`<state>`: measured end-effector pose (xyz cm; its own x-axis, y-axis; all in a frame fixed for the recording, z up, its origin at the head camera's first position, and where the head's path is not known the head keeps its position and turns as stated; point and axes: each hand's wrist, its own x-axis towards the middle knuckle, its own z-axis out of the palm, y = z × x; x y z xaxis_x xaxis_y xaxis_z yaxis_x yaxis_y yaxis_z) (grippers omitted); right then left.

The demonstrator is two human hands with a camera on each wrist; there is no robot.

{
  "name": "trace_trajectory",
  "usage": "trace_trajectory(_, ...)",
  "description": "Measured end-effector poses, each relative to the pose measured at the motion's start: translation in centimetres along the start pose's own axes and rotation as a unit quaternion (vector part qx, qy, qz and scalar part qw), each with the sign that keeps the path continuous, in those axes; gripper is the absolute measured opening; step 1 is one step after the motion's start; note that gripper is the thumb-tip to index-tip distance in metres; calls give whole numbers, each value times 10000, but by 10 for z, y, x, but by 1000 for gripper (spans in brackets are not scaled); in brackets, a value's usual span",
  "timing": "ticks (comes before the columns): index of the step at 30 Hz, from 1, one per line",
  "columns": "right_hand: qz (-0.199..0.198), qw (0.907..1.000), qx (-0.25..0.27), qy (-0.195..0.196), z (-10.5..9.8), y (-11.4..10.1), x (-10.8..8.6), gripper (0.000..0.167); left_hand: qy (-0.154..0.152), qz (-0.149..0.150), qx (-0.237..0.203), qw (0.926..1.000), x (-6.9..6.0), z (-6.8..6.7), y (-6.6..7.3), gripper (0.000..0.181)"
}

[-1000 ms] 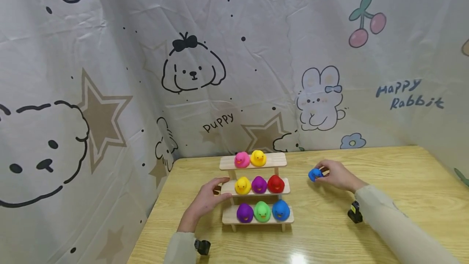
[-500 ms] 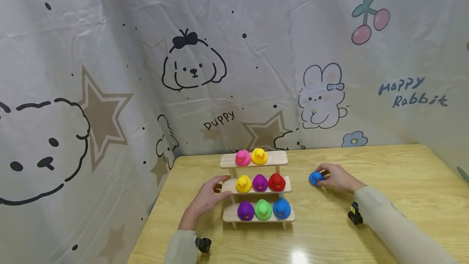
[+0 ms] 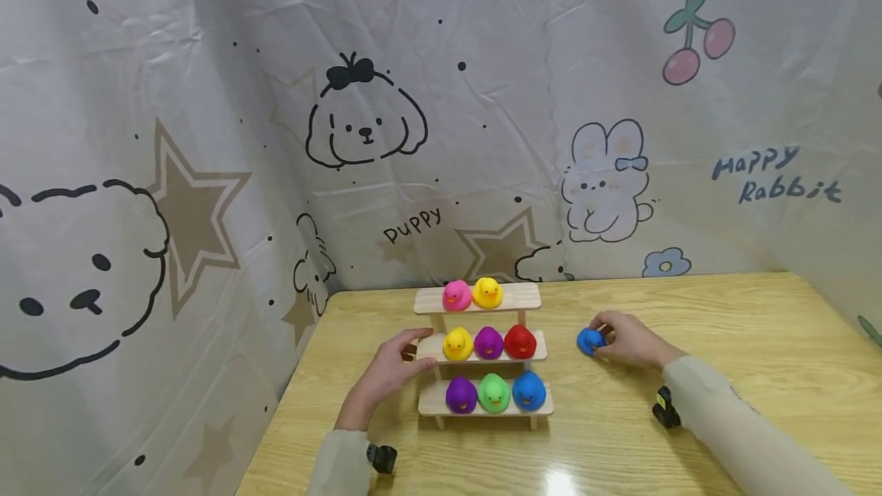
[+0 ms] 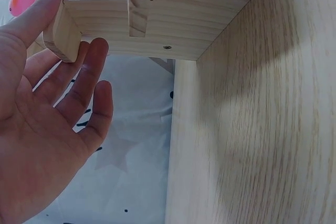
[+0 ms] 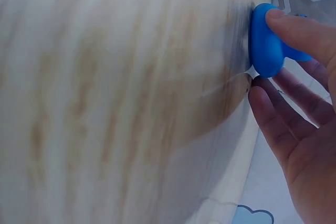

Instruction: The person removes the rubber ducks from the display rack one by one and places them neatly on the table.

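Note:
A three-tier wooden display stand (image 3: 521,295) stands on the table, in the middle of the head view. My left hand (image 3: 387,370) grips the left end of its middle tier; in the left wrist view, the thumb lies on one side of the board and fingertips on the other. Right of the stand, my right hand (image 3: 630,339) pinches a blue rubber duck (image 3: 588,341) between thumb and fingers. The right wrist view has this blue duck (image 5: 266,45) low at the tabletop; whether it touches the wood I cannot tell.
On the top tier sit a pink duck (image 3: 457,296) and a yellow duck (image 3: 488,293). The middle tier bears yellow, purple and red ducks (image 3: 520,343); the bottom one has purple, green and blue ducks (image 3: 529,392). A patterned curtain (image 3: 482,136) hangs behind the wooden table (image 3: 723,327).
My right hand has brought the blue duck slightly lower in the head view, and the duck has turned a little in the fingers. The left hand keeps its hold on the stand.

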<state>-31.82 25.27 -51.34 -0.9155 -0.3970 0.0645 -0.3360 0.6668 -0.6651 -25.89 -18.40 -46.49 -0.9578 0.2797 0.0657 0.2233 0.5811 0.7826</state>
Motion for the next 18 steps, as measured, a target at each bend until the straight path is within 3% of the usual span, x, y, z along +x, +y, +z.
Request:
trace_trajectory(4,-76,9998,-159,-17,-1,-3,0,35,-6,-21,-10,10000,1,-1,0,52)
trace_trajectory(11,-321,9964,-781,36,-12,-19,-8,54,0,73,-8,10000,1,-1,1,53)
trace_trajectory(18,-605,9897,-1276,248,-23,-42,-15,52,5,128,7,9999,0,-1,0,53)
